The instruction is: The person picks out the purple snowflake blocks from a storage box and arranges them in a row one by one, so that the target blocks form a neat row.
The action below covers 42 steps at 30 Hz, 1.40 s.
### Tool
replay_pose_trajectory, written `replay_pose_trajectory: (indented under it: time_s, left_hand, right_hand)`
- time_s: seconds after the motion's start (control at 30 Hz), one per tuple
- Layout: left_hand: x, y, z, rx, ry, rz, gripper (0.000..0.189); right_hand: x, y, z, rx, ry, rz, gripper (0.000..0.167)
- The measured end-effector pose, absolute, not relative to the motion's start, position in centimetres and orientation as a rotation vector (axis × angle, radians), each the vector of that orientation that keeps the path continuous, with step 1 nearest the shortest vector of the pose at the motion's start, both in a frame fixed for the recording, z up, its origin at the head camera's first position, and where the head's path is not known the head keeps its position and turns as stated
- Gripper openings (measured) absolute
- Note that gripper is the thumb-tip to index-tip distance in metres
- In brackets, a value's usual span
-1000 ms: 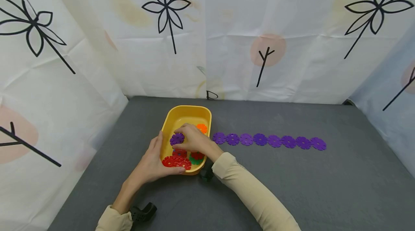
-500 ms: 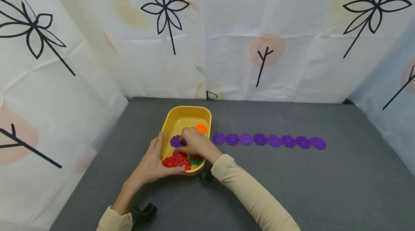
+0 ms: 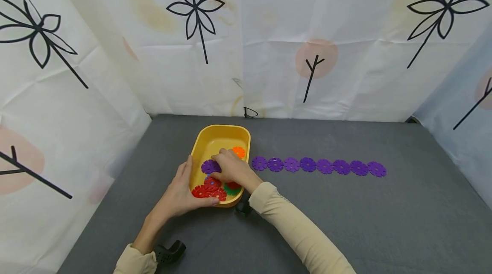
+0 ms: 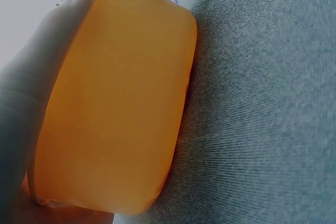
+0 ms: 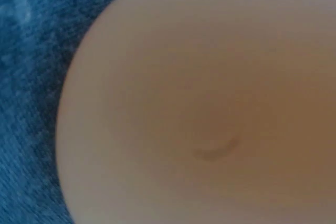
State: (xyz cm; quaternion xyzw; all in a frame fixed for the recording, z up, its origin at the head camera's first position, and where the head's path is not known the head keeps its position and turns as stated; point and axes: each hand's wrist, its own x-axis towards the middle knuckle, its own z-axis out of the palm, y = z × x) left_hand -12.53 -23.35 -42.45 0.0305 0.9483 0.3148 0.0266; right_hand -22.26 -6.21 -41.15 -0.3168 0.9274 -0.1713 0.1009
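Observation:
My left hand (image 3: 177,195) grips the near left corner of a yellow tray (image 3: 221,131), thumb along the near end and fingers along the left side. The left wrist view shows the tray's outer wall (image 4: 118,98) close up with the thumb (image 4: 50,45) against it. Inside the tray, my right hand (image 3: 234,170) has its fingertips at the right edge of a purple flower-shaped disc (image 3: 209,166); whether they pinch it is hidden. Red flower discs (image 3: 219,194), a green one (image 3: 232,190) and an orange one (image 3: 239,151) lie in the tray. Blurred skin fills most of the right wrist view.
A row of several purple flower discs (image 3: 324,166) runs rightward from the tray across the grey tabletop (image 3: 346,222). Patterned white cloth (image 3: 269,17) stands behind and at the sides. Black wrist mounts sit by the left wrist (image 3: 169,251) and under the right wrist.
My right hand's fingers have drawn back slightly to the right within the tray, baring more of the purple disc. The left hand and the row of discs stay in place.

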Motion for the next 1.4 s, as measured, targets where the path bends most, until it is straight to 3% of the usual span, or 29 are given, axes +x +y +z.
replay_pose_trajectory:
  time_s: [0.6,1.13,1.4]
  left_hand:
    - [-12.5,-23.2,-42.3,0.07,2.912,0.974,0.14]
    - [-12.5,-23.4,-42.6,0.078,2.906,0.981,0.14]
    - [-12.5,-23.4,-42.5,0.088,2.915,0.979,0.14]
  right_hand:
    - [-22.2,-6.1,-40.9,-0.808,2.673,-0.659,0.045]
    - [-23.1,-5.7,-41.2,-1.014,2.553,-0.82,0.048]
    - [-23.2,-5.8,-41.3,-1.022,2.554,-0.799,0.037]
